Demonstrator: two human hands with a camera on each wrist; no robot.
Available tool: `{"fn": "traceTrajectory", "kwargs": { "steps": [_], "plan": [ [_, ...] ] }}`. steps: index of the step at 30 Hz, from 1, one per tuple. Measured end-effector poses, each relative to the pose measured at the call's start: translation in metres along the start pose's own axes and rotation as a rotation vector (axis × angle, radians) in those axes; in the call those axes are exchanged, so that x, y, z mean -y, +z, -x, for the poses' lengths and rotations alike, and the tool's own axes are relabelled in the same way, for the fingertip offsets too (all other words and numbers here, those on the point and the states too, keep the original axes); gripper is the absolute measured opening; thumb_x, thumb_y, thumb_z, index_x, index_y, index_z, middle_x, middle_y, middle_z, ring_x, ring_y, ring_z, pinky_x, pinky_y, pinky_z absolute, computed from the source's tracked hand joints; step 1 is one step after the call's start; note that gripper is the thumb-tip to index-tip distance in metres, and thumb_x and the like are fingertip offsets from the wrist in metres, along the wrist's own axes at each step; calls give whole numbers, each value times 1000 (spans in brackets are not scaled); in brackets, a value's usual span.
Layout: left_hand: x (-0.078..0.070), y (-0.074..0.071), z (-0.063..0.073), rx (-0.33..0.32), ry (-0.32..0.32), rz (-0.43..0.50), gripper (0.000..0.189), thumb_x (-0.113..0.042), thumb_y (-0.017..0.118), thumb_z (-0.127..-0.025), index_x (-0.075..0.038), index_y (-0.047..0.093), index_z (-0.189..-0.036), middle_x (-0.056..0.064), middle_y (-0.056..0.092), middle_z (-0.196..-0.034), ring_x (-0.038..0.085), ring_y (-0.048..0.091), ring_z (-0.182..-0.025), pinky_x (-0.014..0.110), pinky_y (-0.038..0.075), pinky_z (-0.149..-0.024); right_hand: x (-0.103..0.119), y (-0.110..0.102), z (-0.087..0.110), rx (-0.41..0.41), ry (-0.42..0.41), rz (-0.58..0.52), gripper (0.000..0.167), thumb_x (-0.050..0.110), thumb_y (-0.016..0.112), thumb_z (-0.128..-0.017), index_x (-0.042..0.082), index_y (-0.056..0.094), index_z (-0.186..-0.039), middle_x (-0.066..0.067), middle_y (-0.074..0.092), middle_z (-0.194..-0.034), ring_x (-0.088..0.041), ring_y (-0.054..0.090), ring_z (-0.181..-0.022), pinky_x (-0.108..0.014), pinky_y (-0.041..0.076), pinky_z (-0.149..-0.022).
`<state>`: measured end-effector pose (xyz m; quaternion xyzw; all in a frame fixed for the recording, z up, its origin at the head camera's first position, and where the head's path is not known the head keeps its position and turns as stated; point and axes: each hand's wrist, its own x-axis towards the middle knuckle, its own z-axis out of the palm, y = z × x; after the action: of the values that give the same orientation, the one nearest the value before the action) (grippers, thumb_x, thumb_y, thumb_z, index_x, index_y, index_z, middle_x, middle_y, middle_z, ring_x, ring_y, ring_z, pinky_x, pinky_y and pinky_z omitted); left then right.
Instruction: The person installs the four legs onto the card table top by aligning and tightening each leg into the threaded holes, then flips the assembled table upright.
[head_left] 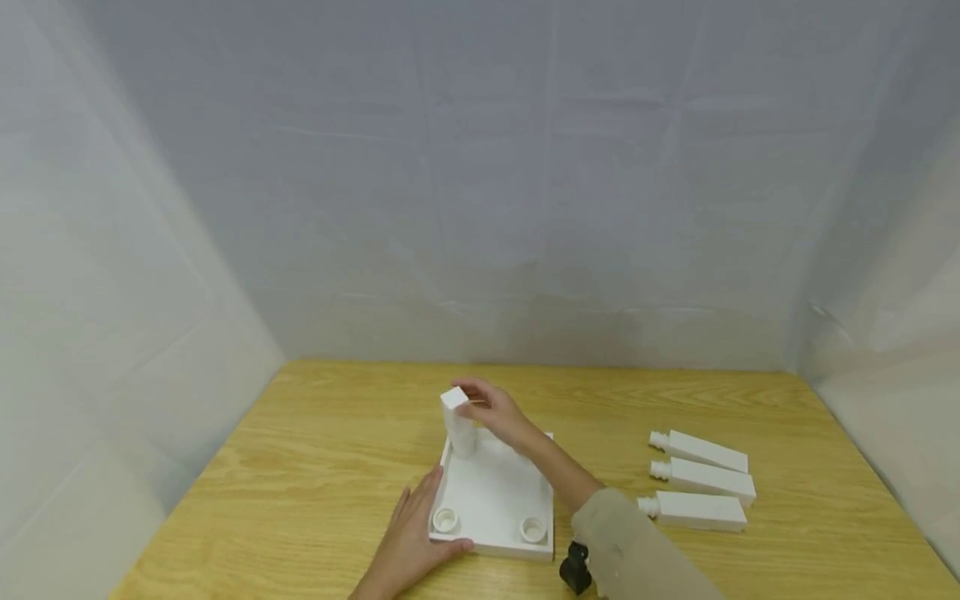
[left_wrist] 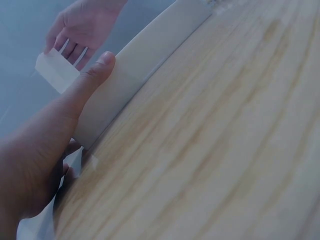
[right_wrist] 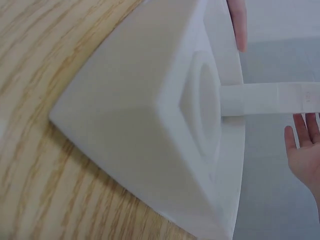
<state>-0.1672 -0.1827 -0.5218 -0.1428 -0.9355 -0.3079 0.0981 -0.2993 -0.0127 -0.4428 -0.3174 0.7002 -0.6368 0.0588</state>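
Observation:
A white square-section leg [head_left: 459,429] stands upright at the far left corner of a white, shallow-rimmed tabletop [head_left: 491,492]. My right hand [head_left: 501,415] is at the leg's upper end. In the right wrist view its fingers are mostly straight, with fingertips at the side of the leg [right_wrist: 272,98]. My left hand [head_left: 408,533] holds the tabletop's near left corner, its fingers along the left side and its thumb on the front edge. Round sockets [head_left: 533,529] show at the two near corners. The right forearm hides part of the far right corner.
Three more white legs [head_left: 705,481] with threaded ends lie side by side on the wooden table [head_left: 337,433], to the right. A small black object [head_left: 575,568] shows beside the right sleeve. Pale sheeting [head_left: 480,208] hangs behind and at both sides.

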Motion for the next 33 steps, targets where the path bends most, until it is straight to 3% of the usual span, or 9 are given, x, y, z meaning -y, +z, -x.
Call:
{"fn": "traceTrajectory", "kwargs": {
  "steps": [5, 7, 10, 13, 16, 21, 33],
  "plan": [
    [0, 1, 0, 7, -8, -6, 108, -59, 71, -65, 2, 26, -142, 16, 33, -143, 35, 29, -130, 53, 12, -106, -6, 4, -2, -89, 27, 144, 42, 13, 68, -84, -2, 54, -121, -7, 57, -96, -20, 56, -86, -27, 49, -71],
    [0, 1, 0, 8, -8, -6, 108, -60, 71, -65, 2, 26, -142, 16, 33, -143, 35, 29, -130, 53, 12, -106, -5, 4, -2, -91, 34, 159, 44, 15, 68, -84, -1, 53, -122, -7, 56, -98, -19, 55, -88, -27, 49, -72],
    [0, 1, 0, 7, -6, -2, 108, -60, 71, -65, 1, 26, -142, 16, 32, -143, 35, 28, -130, 53, 12, -106, -2, 3, 0, -44, 18, 69, 42, 10, 58, -90, -6, 47, -127, -17, 55, -113, -26, 53, -102, -33, 47, -85],
    [0, 1, 0, 5, -5, -4, 109, -59, 71, -65, 2, 26, -142, 16, 33, -143, 35, 29, -130, 54, 12, -106, 1, 0, 1, 22, 41, -81, 39, 4, 45, -94, -9, 40, -131, -22, 46, -130, -31, 44, -117, -40, 37, -98],
    [0, 1, 0, 4, -6, -3, 109, -59, 72, -65, 2, 26, -142, 17, 33, -143, 35, 29, -130, 54, 12, -106, 3, -3, 0, 75, 86, -164, 40, 0, 39, -94, -9, 38, -133, -23, 43, -134, -31, 40, -122, -42, 31, -101],
    [1, 1, 0, -14, 11, -6, 107, -58, 72, -65, 2, 27, -142, 17, 34, -142, 35, 30, -129, 54, 13, -105, 3, -3, -1, 141, 97, -165, 42, -5, 40, -93, -11, 35, -134, -25, 41, -134, -33, 39, -123, -42, 31, -101],
    [3, 3, 1, 0, 0, -8, 108, -59, 71, -66, 1, 26, -143, 16, 33, -143, 34, 29, -130, 53, 13, -106, 0, -3, 0, 131, 19, -170, 45, -5, 46, -90, -11, 36, -134, -27, 40, -134, -33, 42, -120, -32, 38, -96]
  ]
}}
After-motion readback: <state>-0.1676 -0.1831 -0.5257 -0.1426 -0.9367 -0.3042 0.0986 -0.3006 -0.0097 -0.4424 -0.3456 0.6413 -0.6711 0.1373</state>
